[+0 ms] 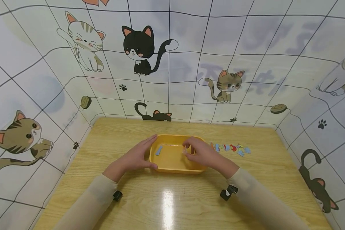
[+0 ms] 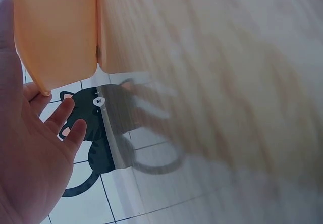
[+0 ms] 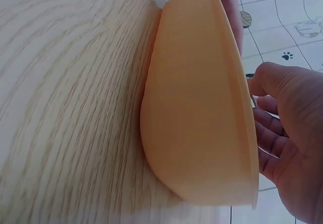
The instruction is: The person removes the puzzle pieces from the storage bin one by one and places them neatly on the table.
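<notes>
A yellow plastic tray [image 1: 176, 171] sits on the wooden table. My left hand [image 1: 136, 156] spans its left end, the thumb along the front corner and the fingers stretched toward the back one; in the left wrist view, fingertips touch the tray's rim. Over the tray's right part is my right hand [image 1: 199, 152], its thumb and index finger bent toward each other with a small pale piece [image 1: 185, 149] between the tips. That piece's shape is too blurred to tell. A flat light-blue piece [image 1: 159, 150] lies inside the tray at the left.
Several small flat pieces [image 1: 233, 148] in blue, red and yellow lie in a row on the table [image 1: 126, 198], right of the tray and partly behind the right hand. A cloth backdrop [image 1: 187, 86] with cat drawings rises at the table's back and sides.
</notes>
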Demonstrator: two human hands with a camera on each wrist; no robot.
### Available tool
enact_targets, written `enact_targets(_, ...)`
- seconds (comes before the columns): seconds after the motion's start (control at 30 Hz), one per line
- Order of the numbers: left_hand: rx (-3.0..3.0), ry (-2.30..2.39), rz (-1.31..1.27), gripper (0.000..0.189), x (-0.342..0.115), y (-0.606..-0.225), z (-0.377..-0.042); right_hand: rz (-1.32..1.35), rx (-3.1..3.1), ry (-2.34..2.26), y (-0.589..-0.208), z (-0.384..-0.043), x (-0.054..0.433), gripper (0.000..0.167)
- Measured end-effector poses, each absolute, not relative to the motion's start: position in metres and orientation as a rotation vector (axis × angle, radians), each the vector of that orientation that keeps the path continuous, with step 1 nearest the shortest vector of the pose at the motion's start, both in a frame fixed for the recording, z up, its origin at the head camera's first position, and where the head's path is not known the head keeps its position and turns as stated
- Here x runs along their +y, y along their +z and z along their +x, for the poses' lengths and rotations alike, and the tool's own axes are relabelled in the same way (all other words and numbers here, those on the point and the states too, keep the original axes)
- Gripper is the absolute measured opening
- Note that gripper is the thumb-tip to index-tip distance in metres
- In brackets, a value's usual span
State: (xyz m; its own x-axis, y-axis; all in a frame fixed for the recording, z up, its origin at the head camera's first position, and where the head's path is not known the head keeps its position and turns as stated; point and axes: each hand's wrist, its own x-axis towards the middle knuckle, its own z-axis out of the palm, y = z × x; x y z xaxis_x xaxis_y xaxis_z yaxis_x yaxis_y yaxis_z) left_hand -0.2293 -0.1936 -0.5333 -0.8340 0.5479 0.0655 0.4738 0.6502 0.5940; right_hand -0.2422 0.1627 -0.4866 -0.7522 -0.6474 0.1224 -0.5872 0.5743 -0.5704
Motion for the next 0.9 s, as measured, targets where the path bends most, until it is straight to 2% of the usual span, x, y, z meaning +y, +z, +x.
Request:
enact_targets(0.37, 2.744, 0.936, 0.848, 0.139, -0.193, -0.533, -0.229, -0.972, 2.721, -0.958, -0.482, -0.237, 0.196, 0.031)
enact_targets(0.9, 2.759, 0.922, 0.837, 0.139, -0.193, -0.531, -0.226, -0.991, 2.836, -0.987, -0.475, -0.238, 0.228, 0.033)
